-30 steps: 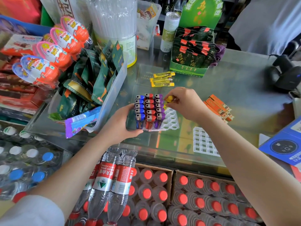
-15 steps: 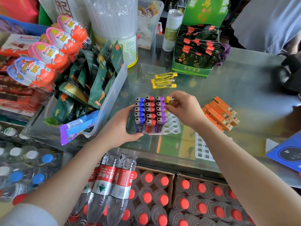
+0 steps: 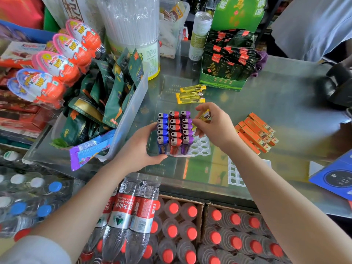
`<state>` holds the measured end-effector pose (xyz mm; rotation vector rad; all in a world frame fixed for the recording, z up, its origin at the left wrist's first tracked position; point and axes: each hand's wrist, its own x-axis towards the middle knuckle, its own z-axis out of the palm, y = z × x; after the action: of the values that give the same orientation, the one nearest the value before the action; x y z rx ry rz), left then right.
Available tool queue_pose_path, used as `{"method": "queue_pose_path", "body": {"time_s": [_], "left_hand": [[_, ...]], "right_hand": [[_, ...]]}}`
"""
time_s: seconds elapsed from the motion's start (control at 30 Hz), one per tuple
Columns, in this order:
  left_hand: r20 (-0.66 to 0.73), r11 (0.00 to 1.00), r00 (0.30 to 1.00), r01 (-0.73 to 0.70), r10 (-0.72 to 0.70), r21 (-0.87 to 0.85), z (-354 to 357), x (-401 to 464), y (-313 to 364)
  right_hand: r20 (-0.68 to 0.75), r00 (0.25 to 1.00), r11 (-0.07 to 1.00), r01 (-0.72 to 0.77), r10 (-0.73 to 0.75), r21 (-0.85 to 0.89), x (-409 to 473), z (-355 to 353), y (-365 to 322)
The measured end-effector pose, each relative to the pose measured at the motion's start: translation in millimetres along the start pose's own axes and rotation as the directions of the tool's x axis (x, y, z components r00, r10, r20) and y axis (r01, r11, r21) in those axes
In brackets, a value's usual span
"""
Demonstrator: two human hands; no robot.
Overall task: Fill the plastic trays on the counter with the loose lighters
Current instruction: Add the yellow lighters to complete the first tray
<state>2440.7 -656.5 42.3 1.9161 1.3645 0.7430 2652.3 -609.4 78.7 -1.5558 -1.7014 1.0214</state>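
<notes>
A white plastic tray (image 3: 200, 147) lies on the glass counter, with rows of blue, red and purple lighters (image 3: 174, 130) standing in its left holes. My left hand (image 3: 141, 147) grips the tray's left side and front corner. My right hand (image 3: 213, 126) pinches a yellow lighter (image 3: 204, 116) at the tray's far right, tilted above the empty holes. Three loose yellow lighters (image 3: 190, 95) lie behind the tray. Several orange lighters (image 3: 255, 133) lie in a heap to the right. A second empty tray (image 3: 235, 174) is partly hidden under my right forearm.
A clear bin of green snack packets (image 3: 106, 103) crowds the tray's left. A green display box (image 3: 226, 73) and a can (image 3: 200, 35) stand behind. A blue card (image 3: 335, 178) lies at the right edge. Bottled water (image 3: 171, 231) sits below the counter.
My right hand has lifted slightly with the yellow lighter, which now tilts at the tray's far right corner. My left hand keeps its hold on the tray.
</notes>
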Motion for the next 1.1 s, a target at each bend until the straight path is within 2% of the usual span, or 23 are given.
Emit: {"method": "queue_pose_path", "body": {"time_s": [0.2, 0.3, 0.43, 0.6, 0.73, 0.83, 0.97, 1.1], "left_hand": [[0.003, 1.0, 1.0, 0.006, -0.006, 0.007, -0.3, -0.5, -0.6], [0.001, 1.0, 1.0, -0.004, 0.004, 0.007, -0.4, -0.7, 0.6], [-0.006, 1.0, 1.0, -0.014, 0.014, 0.0, -0.1, -0.7, 1.8], [-0.003, 1.0, 1.0, -0.024, 0.024, 0.004, 0.1, -0.6, 1.2], [-0.011, 1.0, 1.0, -0.024, 0.024, 0.003, -0.1, -0.4, 2.0], [-0.013, 1.0, 1.0, -0.025, 0.025, 0.0, -0.1, -0.8, 2.4], [-0.014, 1.0, 1.0, -0.019, 0.019, 0.006, 0.1, 0.0, 0.1], [-0.007, 1.0, 1.0, -0.026, 0.026, 0.006, -1.0, 0.4, 3.0]], "right_hand": [[0.031, 0.989, 0.918, 0.144, -0.142, -0.369, -0.9, -2.8, -1.7], [0.073, 0.972, 0.863, 0.23, -0.222, -0.449, -0.3, 0.8, -4.3], [0.118, 0.961, 0.87, 0.275, -0.248, -0.409, 3.7, -1.5, -3.3], [0.27, 0.949, 0.919, 0.246, -0.164, -0.306, 5.8, -14.5, -6.1], [0.245, 0.957, 0.897, 0.242, -0.158, -0.369, 7.2, -18.2, -9.3], [0.24, 0.956, 0.909, 0.246, -0.17, -0.337, 7.6, -17.6, -8.9], [0.291, 0.947, 0.916, 0.231, -0.135, -0.328, 11.3, -18.0, -9.8], [0.392, 0.916, 0.868, 0.262, -0.086, -0.421, 15.4, -24.6, -8.6]]}}
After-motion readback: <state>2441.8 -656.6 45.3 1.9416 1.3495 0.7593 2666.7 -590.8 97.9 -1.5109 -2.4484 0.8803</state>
